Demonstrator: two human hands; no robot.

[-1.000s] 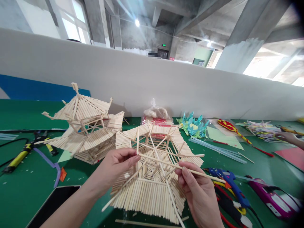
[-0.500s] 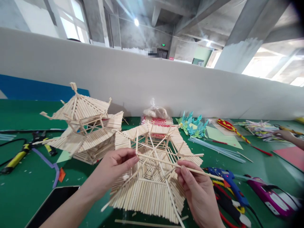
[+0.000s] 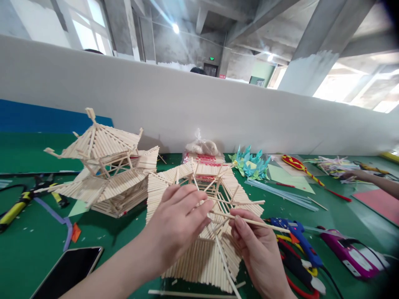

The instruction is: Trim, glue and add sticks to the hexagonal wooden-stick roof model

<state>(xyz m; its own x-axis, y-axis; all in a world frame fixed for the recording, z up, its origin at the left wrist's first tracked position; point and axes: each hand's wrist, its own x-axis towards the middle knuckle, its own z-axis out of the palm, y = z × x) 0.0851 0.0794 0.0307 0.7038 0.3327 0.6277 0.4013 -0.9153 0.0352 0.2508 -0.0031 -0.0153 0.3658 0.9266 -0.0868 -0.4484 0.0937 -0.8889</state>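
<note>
My right hand (image 3: 254, 245) pinches a thin wooden stick (image 3: 268, 226) between thumb and fingers, over the right part of an open stick-built pavilion roof (image 3: 196, 261). The stick slants from lower right up to my left hand (image 3: 183, 220). Bent over the roof's centre, that left hand has its fingers closed at the stick's left part; its thumb and the stick's end are hidden beneath. Crossing sticks form a frame over the roof, and one long stick (image 3: 226, 263) runs toward the front edge. On the left stands a tiered stick pavilion (image 3: 109, 166) with a pointed top.
Right of my right hand lie a blue glue gun (image 3: 301, 236), red-handled pliers (image 3: 296, 265) and a purple device (image 3: 350, 253). A phone (image 3: 70, 270) lies at front left. Behind are a blue paper flower (image 3: 251, 162) and clear glue sticks (image 3: 283, 195). Another person's hand (image 3: 358, 175) reaches in at right.
My left hand has moved right, from the stick's left end to over the roof's centre, and now covers part of the stick. My right hand keeps its pinch almost in place.
</note>
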